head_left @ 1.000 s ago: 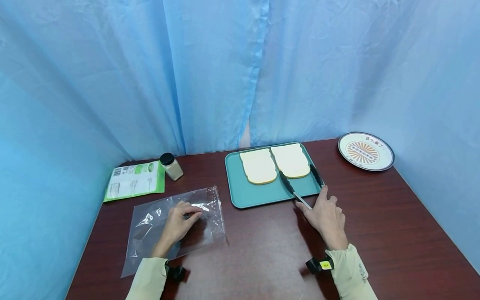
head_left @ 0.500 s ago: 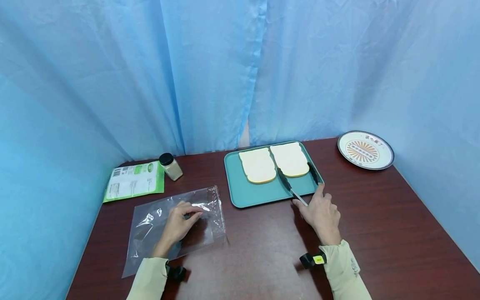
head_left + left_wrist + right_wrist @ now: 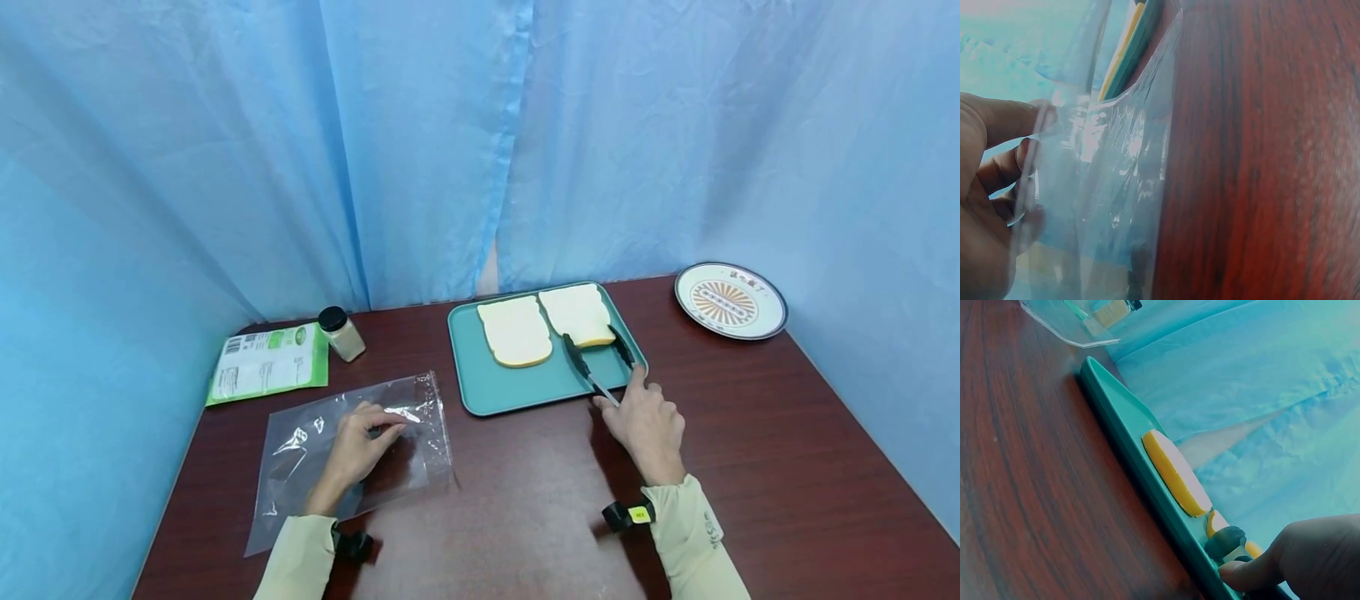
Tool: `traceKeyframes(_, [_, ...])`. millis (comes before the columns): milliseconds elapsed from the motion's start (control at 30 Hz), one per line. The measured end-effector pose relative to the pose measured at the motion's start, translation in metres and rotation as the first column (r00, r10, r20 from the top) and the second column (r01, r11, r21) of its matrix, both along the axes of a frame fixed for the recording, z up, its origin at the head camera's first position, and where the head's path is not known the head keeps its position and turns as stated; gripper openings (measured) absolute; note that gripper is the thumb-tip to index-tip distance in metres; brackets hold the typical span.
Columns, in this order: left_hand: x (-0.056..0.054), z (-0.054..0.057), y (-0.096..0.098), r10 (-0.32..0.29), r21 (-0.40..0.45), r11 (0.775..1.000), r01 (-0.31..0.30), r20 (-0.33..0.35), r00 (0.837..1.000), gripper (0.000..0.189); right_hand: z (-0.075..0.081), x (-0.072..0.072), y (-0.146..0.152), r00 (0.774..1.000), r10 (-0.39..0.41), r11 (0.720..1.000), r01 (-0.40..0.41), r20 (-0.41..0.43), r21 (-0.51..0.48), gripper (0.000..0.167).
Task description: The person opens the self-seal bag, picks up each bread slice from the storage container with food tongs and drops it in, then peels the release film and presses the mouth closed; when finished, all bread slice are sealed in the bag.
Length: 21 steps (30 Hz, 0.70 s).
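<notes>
In the head view, my left hand [image 3: 356, 446] pinches the upper layer of a clear plastic bag [image 3: 300, 475] lying on the table; the left wrist view shows the bag's film [image 3: 1104, 169] raised at the fingers. My right hand [image 3: 645, 429] grips metal tongs [image 3: 600, 387] with black tips, thumb on one arm and fingers on the other. Those tips stand at the near edge of the right bread slice [image 3: 577, 312]; whether they clamp it I cannot tell. Another bread slice [image 3: 516, 332] lies beside it on the green tray [image 3: 480, 392].
A round patterned plate [image 3: 731, 302] sits at the back right. At the back left are a jar [image 3: 345, 336] with a black lid and a green-white packet [image 3: 270, 362]. Blue curtains [image 3: 420, 150] hang behind the table and along both sides.
The tongs' tips have come closer together and now stand at the right slice's near edge, which has shifted slightly away from me. My left hand and the bag look unchanged.
</notes>
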<state>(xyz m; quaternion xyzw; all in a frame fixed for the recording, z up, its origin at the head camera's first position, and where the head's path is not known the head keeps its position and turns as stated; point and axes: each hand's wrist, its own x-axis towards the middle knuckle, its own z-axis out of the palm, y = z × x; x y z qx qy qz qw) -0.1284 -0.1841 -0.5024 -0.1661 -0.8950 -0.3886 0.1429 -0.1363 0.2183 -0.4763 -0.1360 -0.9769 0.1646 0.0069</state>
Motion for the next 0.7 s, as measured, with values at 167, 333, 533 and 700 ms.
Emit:
traceKeyframes(167, [0.000, -0.002, -0.002, 0.000, 0.005, 1.000, 0.000, -0.012, 1.000, 0.012, -0.004, 0.002, 0.005, 1.000, 0.013, 1.000, -0.013, 0.012, -0.003, 0.085])
traceKeyframes(333, [0.000, -0.002, -0.002, -0.004, 0.011, 1.000, 0.004, -0.003, 1.000, 0.012, -0.006, 0.005, 0.010, 1.000, 0.008, 1.000, -0.008, 0.023, -0.013, 0.086])
traceKeyframes(533, [-0.001, -0.001, -0.003, -0.002, 0.020, 1.000, 0.002, -0.009, 1.000, 0.012, -0.006, 0.009, 0.019, 1.000, 0.016, 1.000, -0.017, -0.020, -0.007, 0.085])
traceKeyframes(700, [-0.002, -0.001, -0.004, -0.004, 0.011, 1.000, 0.004, -0.021, 1.000, 0.012, -0.007, 0.015, 0.026, 0.999, 0.023, 1.000, -0.023, -0.043, -0.008, 0.086])
